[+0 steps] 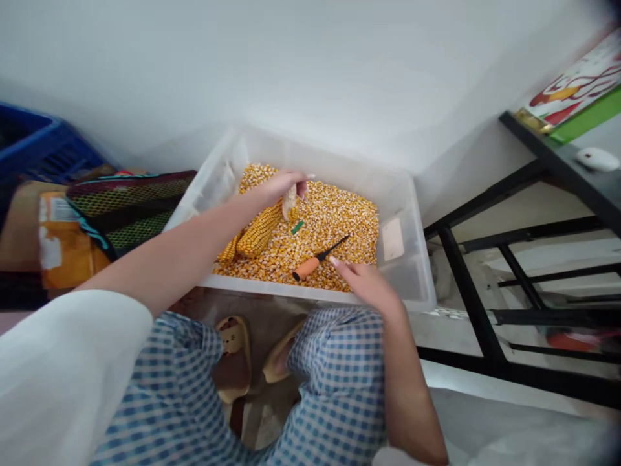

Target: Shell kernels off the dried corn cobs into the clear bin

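A clear plastic bin (pixel 310 294) in front of me holds loose corn kernels (pixel 334 204). My left hand (pixel 290 183) reaches over them, its fingers closed round the top of a pale, mostly stripped corn cob (pixel 290 204); a few yellow kernels show near its lower end. Beside it, full corn cobs (pixel 261 232) lie at the bin's left side. An orange-handled screwdriver (pixel 307 267) with a dark shaft rests on the kernels. My right hand (pixel 365 279) is just right of the screwdriver over the near rim, fingers stretched out, seemingly holding nothing.
A small green piece (pixel 297 227) lies on the kernels. Left of the bin are a mesh bag (pixel 133 207), an orange package (pixel 68 249) and a blue crate (pixel 63 152). A black metal frame (pixel 468 285) stands close on the right, with a white mouse (pixel 598 158) on top.
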Motion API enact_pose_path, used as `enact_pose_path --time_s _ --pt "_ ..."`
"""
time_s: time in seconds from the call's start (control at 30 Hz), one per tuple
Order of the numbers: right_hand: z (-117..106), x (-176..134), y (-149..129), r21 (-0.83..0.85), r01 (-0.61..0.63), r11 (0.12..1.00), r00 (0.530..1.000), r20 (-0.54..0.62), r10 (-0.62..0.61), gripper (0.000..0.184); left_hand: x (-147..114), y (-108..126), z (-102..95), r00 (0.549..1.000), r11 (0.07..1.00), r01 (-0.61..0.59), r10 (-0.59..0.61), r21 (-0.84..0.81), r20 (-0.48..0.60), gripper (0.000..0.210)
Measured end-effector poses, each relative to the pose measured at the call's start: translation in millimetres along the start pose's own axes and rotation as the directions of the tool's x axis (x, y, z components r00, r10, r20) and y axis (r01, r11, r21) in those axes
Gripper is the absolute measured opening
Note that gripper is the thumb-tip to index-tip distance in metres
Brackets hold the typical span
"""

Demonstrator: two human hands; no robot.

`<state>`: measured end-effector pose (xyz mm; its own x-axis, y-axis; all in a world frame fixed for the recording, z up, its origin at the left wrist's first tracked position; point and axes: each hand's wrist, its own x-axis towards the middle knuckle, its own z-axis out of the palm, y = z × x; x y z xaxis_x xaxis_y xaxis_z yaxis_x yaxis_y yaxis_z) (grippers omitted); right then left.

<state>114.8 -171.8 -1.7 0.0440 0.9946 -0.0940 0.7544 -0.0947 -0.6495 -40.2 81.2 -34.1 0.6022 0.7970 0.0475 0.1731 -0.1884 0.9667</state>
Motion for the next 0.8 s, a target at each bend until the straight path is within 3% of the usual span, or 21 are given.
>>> enact_pose_path --time_s 0.03,0.07,0.17,0.3,0.4,0.47,0.5,0.6,0.8 --pt "5 3 6 0.01 -0.032 0.999 0.994 0.105 0.031 0.04 -1 0 0.6 1.0 0.999 0.006 -0.006 0.043 -0.009 0.04" --pt "7 5 9 0.021 -0.036 0.999 0.99 0.135 0.033 0.041 -2 0 -0.1 1.0 0.995 0.015 -0.013 0.098 -0.022 0.038" --pt "3 7 9 0.017 -0.051 0.999 0.992 0.115 0.049 0.043 -2 3 -7.4 0.998 0.943 0.06 -0.049 0.328 -0.04 0.034" --pt "0 7 8 -0.002 -0.07 0.998 0.991 0.112 0.07 0.044 -17 19 -15.7 0.985 0.725 0.172 -0.146 0.667 -0.095 0.039" --pt "3 9 11 -0.014 -0.044 0.999 0.99 0.132 0.046 0.042 -41 29 -18.0 0.973 0.575 0.217 -0.192 0.789 -0.128 0.042" --pt "5 11 13 -0.033 -0.026 0.999 0.991 0.133 0.03 0.041 -57 29 -19.8 0.961 0.593 0.213 -0.271 0.776 -0.057 0.045" --pt "6 11 14 -0.043 -0.014 0.999 0.991 0.136 0.019 0.04 -65 27 -20.9 0.951 0.646 0.196 -0.308 0.738 0.016 0.045" --pt "9 12 16 -0.045 -0.002 0.999 0.99 0.139 0.008 0.038 -81 15 -23.0 0.94 0.712 0.159 -0.321 0.684 0.116 0.044" --pt "16 15 21 -0.04 -0.014 0.999 0.988 0.156 0.02 0.038 -97 -2 -17.9 0.988 0.624 0.062 -0.148 0.779 0.039 0.056"
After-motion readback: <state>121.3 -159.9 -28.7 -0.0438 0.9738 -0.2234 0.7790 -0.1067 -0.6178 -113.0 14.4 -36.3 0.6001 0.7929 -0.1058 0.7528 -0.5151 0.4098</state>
